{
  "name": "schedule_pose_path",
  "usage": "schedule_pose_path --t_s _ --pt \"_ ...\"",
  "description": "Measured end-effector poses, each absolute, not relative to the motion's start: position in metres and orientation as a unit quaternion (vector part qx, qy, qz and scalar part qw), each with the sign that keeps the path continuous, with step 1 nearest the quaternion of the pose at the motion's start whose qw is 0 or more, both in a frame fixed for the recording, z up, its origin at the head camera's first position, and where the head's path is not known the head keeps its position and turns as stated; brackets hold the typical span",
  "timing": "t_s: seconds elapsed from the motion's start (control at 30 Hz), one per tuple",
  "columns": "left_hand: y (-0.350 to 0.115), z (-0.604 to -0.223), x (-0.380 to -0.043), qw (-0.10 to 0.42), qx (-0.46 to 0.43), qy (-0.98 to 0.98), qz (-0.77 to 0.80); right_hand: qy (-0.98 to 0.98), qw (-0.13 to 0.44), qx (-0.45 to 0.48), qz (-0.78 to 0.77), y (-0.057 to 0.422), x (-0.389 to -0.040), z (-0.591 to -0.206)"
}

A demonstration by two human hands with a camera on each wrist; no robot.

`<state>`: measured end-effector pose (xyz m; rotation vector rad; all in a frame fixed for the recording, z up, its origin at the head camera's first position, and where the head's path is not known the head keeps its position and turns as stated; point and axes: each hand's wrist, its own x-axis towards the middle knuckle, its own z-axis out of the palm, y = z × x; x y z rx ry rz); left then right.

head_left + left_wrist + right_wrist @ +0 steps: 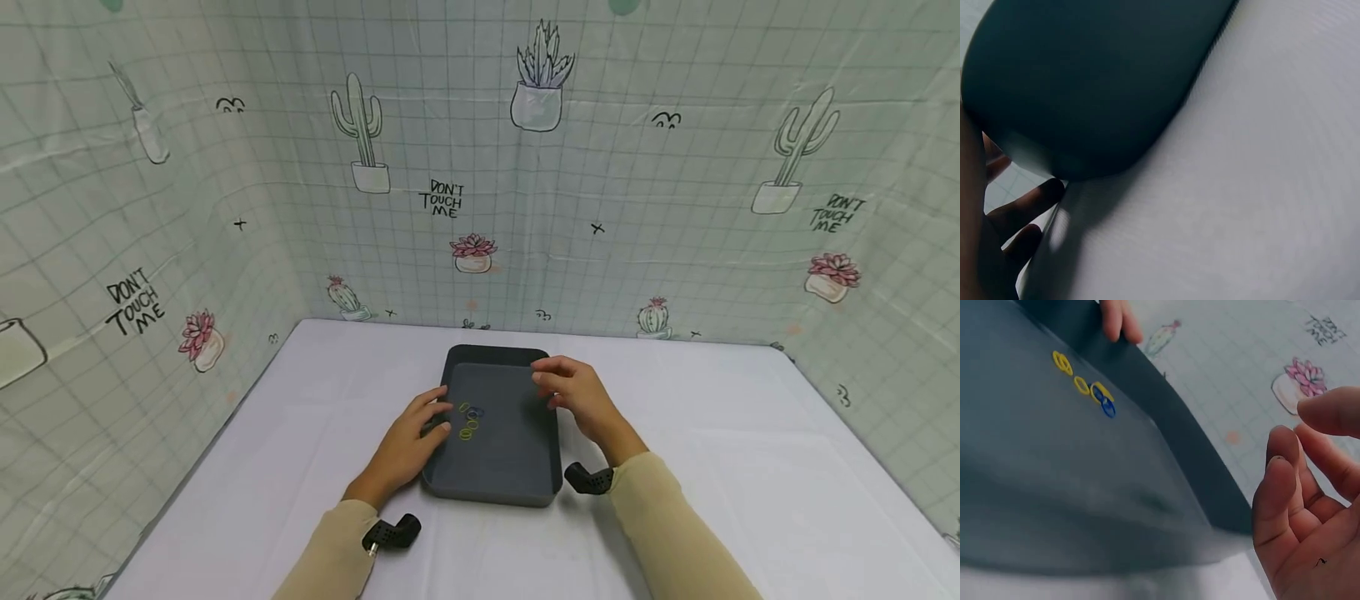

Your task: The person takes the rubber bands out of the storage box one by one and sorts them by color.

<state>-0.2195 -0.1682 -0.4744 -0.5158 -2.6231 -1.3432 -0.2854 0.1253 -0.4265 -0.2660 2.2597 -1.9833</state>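
A dark grey rectangular tray (510,467) sits on the white table. On the left part of its floor lie several small yellow rings (1062,362) and blue rings (1108,407), close together and partly overlapping. My left hand (408,442) rests at the tray's left rim, its fingers spread and loosely bent; the right wrist view shows two of its fingertips reaching over the rim. Over the tray's upper right edge, my right hand (581,396) hovers with loosely bent fingers. Nothing shows between its thumb and fingers (1275,494) in the right wrist view.
A white cloth covers the table (720,467) around the tray. Behind and at both sides hangs a gridded curtain (525,275) printed with potted plants. Each wrist carries a small black camera (588,479) at the end of a beige sleeve (667,525).
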Motion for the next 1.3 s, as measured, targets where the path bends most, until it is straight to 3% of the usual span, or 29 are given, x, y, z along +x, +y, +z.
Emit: schedule_pose_path --t_s 0.27,0.63,0.93,1.13,1.3 --pt "-0.169 -0.476 -0.218 0.073 -0.163 -0.877 -0.446 0.743 0.118 -0.07 -0.656 0.107 -0.29 -0.421" --pt "-0.172 -0.474 -0.218 0.074 -0.164 -0.878 -0.443 0.805 0.205 -0.135 -0.54 0.074 -0.295 -0.421" --pt "-0.167 -0.476 -0.221 0.075 -0.168 -0.877 -0.444 0.823 0.194 -0.12 -0.52 0.065 -0.299 -0.427" --pt "-0.171 -0.475 -0.218 0.072 -0.156 -0.881 -0.44 0.844 0.185 -0.169 -0.475 0.054 -0.304 -0.434" --pt "-0.168 -0.473 -0.22 0.074 -0.166 -0.874 -0.45 0.87 0.146 -0.197 -0.427 0.051 -0.308 -0.438"
